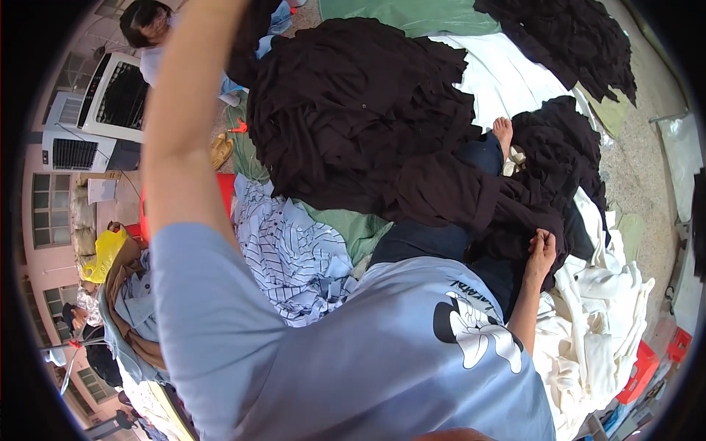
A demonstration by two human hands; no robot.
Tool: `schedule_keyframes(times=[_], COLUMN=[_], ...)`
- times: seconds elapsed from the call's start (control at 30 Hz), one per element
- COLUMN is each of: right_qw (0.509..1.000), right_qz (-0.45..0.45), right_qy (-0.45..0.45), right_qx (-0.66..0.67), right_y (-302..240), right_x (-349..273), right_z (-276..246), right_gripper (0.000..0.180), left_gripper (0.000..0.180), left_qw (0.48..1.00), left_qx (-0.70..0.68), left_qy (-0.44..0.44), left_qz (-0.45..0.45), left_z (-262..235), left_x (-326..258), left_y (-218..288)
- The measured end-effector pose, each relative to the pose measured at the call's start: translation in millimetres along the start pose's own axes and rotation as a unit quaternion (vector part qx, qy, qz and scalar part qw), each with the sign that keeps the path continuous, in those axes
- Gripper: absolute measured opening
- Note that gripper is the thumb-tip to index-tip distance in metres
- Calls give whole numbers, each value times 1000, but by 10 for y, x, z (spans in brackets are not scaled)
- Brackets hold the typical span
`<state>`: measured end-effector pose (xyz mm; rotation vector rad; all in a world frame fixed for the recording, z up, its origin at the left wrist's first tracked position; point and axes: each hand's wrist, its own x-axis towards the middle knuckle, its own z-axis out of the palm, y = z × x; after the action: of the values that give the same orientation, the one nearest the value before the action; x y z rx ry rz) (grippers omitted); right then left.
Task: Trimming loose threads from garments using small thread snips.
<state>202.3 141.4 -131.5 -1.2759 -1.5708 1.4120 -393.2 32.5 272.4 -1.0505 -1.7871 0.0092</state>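
Observation:
My right hand [542,253] is closed on the edge of a dark brown garment [448,191] that lies across my legs. The garment runs from beside the big heap of dark clothes [360,103] in front of me to that hand. My left arm [180,140] is raised, and its hand is beyond the upper edge. More dark cloth [250,44] hangs near that forearm, but whether the hand holds it cannot be seen. Another dark pile [555,151] lies just past my right hand, and white cloth [588,316] is heaped beside that forearm.
Blue striped shirts [294,250] lie at my left, near a red container [226,192]. White sheeting [493,77] and green sheeting [419,16] spread under the heaps. Another dark pile [573,44] is at the far right. A person [151,55] is at the far left, near air coolers [118,95].

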Motion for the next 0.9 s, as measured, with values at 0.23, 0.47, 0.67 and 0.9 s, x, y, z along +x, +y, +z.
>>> schedule_keyframes(times=[0.23,0.47,0.67,0.9], right_qw=[1000,996,991,971], right_qz=[-10,-37,-71,-19], right_qy=[-3,-21,-109,-238], right_qx=[-10,-79,-38,24], right_y=[6,-159,-634,-808], right_x=[-65,-233,-487,-524], right_z=[-39,-2,531,892], right_gripper=[11,13,23,67], left_gripper=[20,38,44,15], left_qw=[888,812,483,435], left_qx=[-269,-389,-674,-762], left_qy=[-371,-423,-538,-422], left_qz=[-25,-104,-154,-229], left_z=[1193,786,-81,-1097], left_x=[-2847,-3029,-3255,-3131], left_y=[1774,2491,2841,2596])
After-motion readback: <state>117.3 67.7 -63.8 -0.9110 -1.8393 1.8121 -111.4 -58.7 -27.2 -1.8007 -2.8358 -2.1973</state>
